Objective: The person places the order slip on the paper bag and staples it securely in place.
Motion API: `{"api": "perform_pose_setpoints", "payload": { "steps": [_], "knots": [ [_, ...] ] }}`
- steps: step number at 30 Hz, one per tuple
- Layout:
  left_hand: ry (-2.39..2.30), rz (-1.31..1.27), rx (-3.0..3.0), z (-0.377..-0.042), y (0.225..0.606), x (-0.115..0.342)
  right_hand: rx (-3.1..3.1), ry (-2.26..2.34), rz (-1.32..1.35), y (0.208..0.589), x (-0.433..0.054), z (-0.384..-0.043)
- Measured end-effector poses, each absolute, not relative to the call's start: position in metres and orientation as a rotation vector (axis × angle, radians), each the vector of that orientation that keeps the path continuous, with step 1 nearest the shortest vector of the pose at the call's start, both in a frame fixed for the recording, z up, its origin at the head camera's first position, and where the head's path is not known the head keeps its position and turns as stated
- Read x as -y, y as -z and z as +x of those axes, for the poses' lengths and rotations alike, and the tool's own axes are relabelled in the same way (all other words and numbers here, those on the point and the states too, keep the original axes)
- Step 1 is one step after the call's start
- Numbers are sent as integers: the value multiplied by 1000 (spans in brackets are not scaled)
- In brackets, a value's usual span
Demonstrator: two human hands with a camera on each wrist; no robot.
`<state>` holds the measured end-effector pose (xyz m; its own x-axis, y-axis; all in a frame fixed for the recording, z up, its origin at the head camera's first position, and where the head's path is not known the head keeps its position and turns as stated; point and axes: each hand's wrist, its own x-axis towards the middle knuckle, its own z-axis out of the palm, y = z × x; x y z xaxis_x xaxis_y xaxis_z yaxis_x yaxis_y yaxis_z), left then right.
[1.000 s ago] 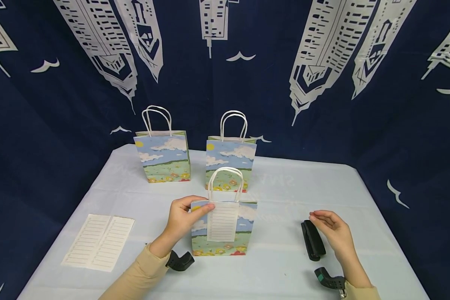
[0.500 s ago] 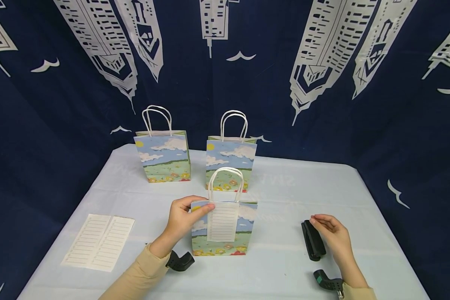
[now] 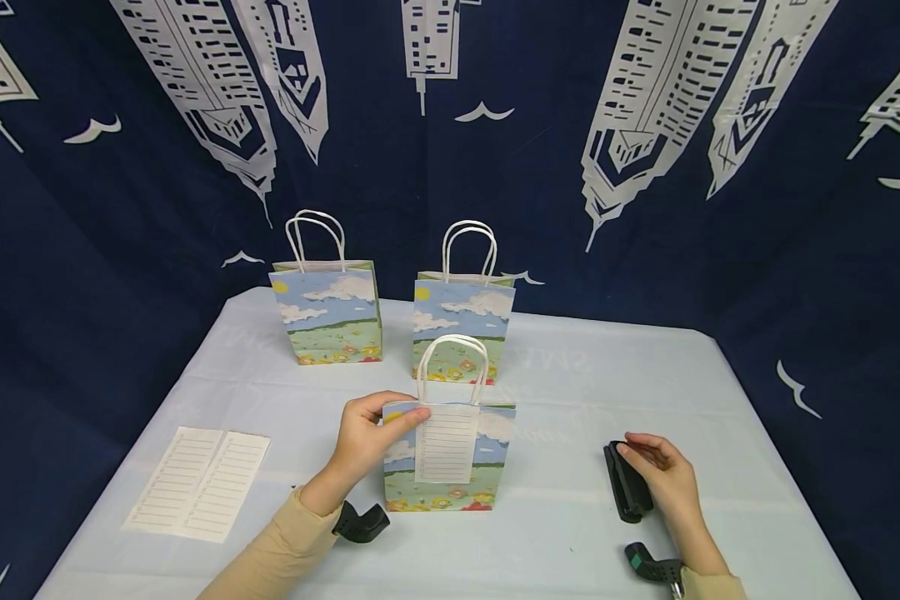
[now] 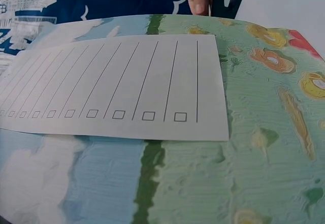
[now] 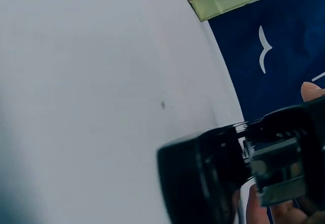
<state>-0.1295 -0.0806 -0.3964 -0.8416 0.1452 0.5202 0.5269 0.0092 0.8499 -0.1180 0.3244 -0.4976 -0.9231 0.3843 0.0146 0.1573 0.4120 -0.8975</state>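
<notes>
Near the table's middle stands a small paper gift bag (image 3: pixel 435 497) printed with sky and flowers, white handles up. A lined checklist sheet (image 3: pixel 446 450) lies upright against its front, also seen close in the left wrist view. My left hand (image 3: pixel 362 435) pinches the sheet's upper left corner against the bag's top edge, thumb in front, fingers mostly hidden behind. On the right, my right hand (image 3: pixel 663 477) touches or hovers at the far end of a black stapler (image 3: pixel 627 483), fingers loosely bent; in the right wrist view the dark stapler (image 5: pixel 203 173) has fingertips (image 5: pixel 257 209) close by.
Two matching gift bags stand behind, one at back left (image 3: pixel 330 321) and one at back centre (image 3: pixel 461 312). Two more lined sheets (image 3: pixel 197 483) lie side by side on the left of the white-covered table (image 3: pixel 555 533). A dark blue patterned cloth (image 3: pixel 495 183) hangs behind.
My right hand has lowered and shifted slightly left and nearer, its thumb now overlapping the stapler's far end. The stapler, left hand, bag and sheet have stayed in place.
</notes>
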Motion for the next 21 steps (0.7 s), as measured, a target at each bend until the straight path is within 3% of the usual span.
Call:
{"api": "perform_pose_setpoints", "payload": {
  "steps": [21],
  "knots": [
    [1883, -691, 2005, -129, 397, 80, 2587, -1441, -567, 511, -327, -120]
  ]
}}
